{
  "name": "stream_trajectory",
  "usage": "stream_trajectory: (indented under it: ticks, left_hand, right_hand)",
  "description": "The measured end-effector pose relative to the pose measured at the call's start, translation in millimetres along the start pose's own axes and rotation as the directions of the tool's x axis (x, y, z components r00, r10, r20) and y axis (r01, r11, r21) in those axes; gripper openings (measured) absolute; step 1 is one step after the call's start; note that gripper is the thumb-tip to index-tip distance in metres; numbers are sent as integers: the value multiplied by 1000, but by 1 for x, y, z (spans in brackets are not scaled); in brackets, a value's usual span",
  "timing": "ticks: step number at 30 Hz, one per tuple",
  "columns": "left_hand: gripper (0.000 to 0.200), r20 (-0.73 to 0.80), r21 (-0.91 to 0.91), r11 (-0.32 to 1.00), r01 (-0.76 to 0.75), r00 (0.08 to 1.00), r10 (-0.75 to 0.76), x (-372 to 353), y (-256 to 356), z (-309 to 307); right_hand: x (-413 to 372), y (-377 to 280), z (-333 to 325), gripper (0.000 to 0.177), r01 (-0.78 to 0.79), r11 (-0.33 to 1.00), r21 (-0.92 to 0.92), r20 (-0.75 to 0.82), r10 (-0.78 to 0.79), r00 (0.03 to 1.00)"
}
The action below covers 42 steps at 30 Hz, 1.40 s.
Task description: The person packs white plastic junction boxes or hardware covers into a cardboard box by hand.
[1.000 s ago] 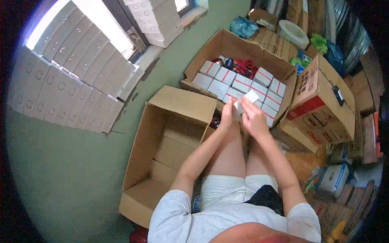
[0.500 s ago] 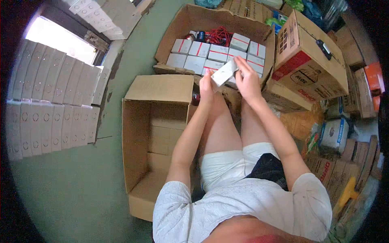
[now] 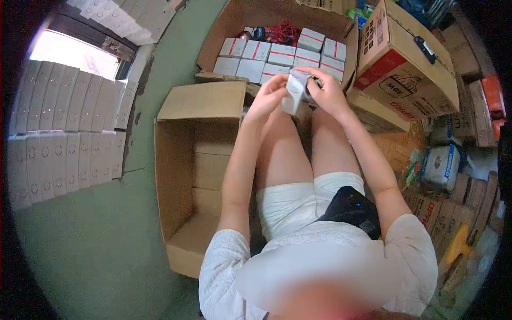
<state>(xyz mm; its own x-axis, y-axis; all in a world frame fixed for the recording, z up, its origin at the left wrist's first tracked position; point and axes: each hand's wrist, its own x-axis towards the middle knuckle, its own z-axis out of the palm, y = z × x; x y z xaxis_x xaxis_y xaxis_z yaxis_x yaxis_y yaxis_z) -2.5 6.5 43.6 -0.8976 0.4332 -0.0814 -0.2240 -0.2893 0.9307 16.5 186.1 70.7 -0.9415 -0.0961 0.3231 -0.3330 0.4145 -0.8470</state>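
Note:
A small white box (image 3: pixel 293 95) hangs tilted between my two hands, above my knees. My left hand (image 3: pixel 270 97) has its fingers closed on the left side of this box. On its right side, my right hand (image 3: pixel 326 92) curls its fingers and thumb round the box's upper end, where something dark and greyish shows, too small to make out. Beyond the hands stands an open cardboard carton (image 3: pixel 210 40) with rows of white boxes with red stripes (image 3: pixel 255 50). Red cords (image 3: pixel 281 32) lie at its back.
An open cardboard box (image 3: pixel 175 165) is beside my left arm. Stacked white boxes (image 3: pixel 69 109) stand at the far left. A closed carton (image 3: pixel 413 80) with a black object (image 3: pixel 424 49) on top is at the right, near a blue-white package (image 3: pixel 440 167).
The small white box has turned more upright between my hands. My left hand has shifted its fingers along it, and my right hand has curled more. The whole view has shifted slightly.

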Motion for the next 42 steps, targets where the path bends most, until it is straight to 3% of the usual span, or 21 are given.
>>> stream_trajectory:
  ticks: [1, 3, 4, 6, 9, 10, 15, 19, 21, 24, 27, 29, 31, 33, 35, 36, 37, 38, 40, 41, 42]
  left_hand:
    - [22, -90, 119, 993, -1, 996, 12, 0, -2, -1]
    - [15, -235, 29, 995, -94, 967, 99, -3, -10, 8]
    - [13, -307, 195, 952, -236, 907, 288, -7, -11, 8]
    - [24, -561, 8, 951, -309, 786, 260, -15, -1, 20]
    - [37, -633, 63, 925, -374, 702, 327, -26, 1, 28]
    - [39, -633, 81, 894, -440, 670, 388, -25, 1, 37]
    - [38, -617, 127, 921, -369, 697, 365, -21, -10, 48]
    - [33, -614, 209, 888, -410, 652, 445, -43, 3, 59]
    - [31, -684, -15, 856, -516, 630, 368, -49, 10, 67]
    - [29, -703, -41, 885, -464, 643, 304, -49, 30, 70]
    - [28, -710, -125, 882, -455, 662, 241, -57, 35, 66]
    - [26, -694, -182, 870, -459, 686, 217, -59, 33, 66]
    - [26, -795, -245, 850, -466, 599, 100, -63, 39, 75]
    - [25, -777, -311, 818, -485, 625, 75, -62, 26, 57]
    - [21, -745, -208, 772, -601, 609, 274, -68, 17, 48]
    - [23, -650, 184, 791, -583, 532, 543, -77, 20, 58]
    - [23, -654, 185, 793, -581, 530, 540, -77, 21, 58]
    - [28, -438, 428, 661, -616, 499, 748, -77, 22, 58]
    - [35, 85, 749, 250, -613, 463, 883, -85, 38, 65]
    - [35, 82, 753, 253, -607, 468, 880, -88, 46, 71]
    - [34, 233, 798, 129, -588, 499, 835, -89, 52, 76]
  right_hand:
    - [-3, -1, 2, 34, -5, 1000, 7, 4, 5, 1000]
    - [-12, -4, 7, 41, 195, 972, -133, 66, -188, 980]
    - [-12, -4, 6, 44, 209, 962, -176, 60, -202, 978]
    - [-12, 2, 3, 44, 163, 967, -198, -29, -172, 985]
    - [-22, -8, 0, 45, 109, 973, -205, -125, -136, 983]
    - [-29, -16, 3, 45, 210, 950, -230, -70, -231, 970]
    - [-48, -41, -8, 48, 357, 903, -237, 42, -358, 933]
    - [-42, -16, -31, 43, 141, 965, -222, -235, -194, 953]
    - [-50, -23, -30, 41, 127, 981, -144, -223, -157, 962]
    - [-56, -31, -20, 36, 40, 999, 37, -329, -25, 944]
    - [-56, -27, -27, 35, -133, 964, 229, -214, 183, 959]
    - [-57, -14, -22, 34, -156, 968, 194, -225, 199, 954]
    - [-59, -17, -17, 34, -63, 997, 34, -239, 69, 968]
    - [-61, -16, -22, 35, -160, 986, 56, -168, 167, 972]
    - [-62, -16, -25, 37, -350, 933, 79, -9, 352, 936]
    - [-62, -24, -28, 37, -352, 933, 78, -4, 353, 935]
    - [-61, -36, -34, 42, -516, 665, 540, 115, 550, 827]
    - [-61, -44, -38, 48, -541, 181, 821, 321, 637, 701]
    - [-57, -40, -47, 51, -591, 103, 800, 466, 512, 722]
    - [-56, -38, -50, 55, -635, 36, 772, 582, 363, 728]
    - [-60, -40, -48, 55, -619, 215, 755, 473, 475, 742]
